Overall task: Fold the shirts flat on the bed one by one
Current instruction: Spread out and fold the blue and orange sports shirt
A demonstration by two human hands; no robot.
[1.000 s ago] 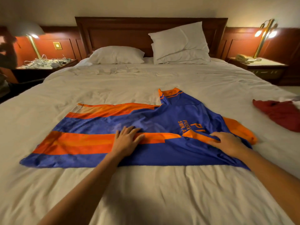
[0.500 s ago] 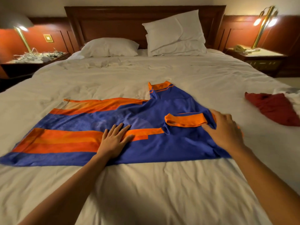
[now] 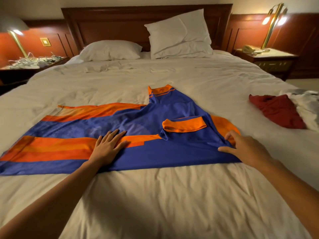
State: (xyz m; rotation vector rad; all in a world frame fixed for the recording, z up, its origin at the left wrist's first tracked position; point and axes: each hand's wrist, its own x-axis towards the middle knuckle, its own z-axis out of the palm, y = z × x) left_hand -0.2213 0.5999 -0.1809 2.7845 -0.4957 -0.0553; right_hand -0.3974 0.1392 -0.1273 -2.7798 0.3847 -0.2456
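On the bed [image 3: 155, 195], the left hand [image 3: 107, 149] lies flat, fingers spread, pressing the middle of the blue and orange shirt [image 3: 141, 152]. The right hand [image 3: 245, 149] pinches a fold of the shirt's right edge between thumb and fingers. An orange-cuffed sleeve [image 3: 184, 125] lies folded across the shirt, collar [image 3: 161, 91] pointing away. Farther right lies a red shirt [image 3: 276, 111]. Two pillows [image 3: 179, 35] rest against the headboard [image 3: 107, 25].

No lettering, label, brand or number can be read anywhere. The blue-and-orange striped polyester shirt [image 3: 155, 121] spread on the white-sheeted bed [image 3: 155, 195] shows only plain colour bands, with no legible print.
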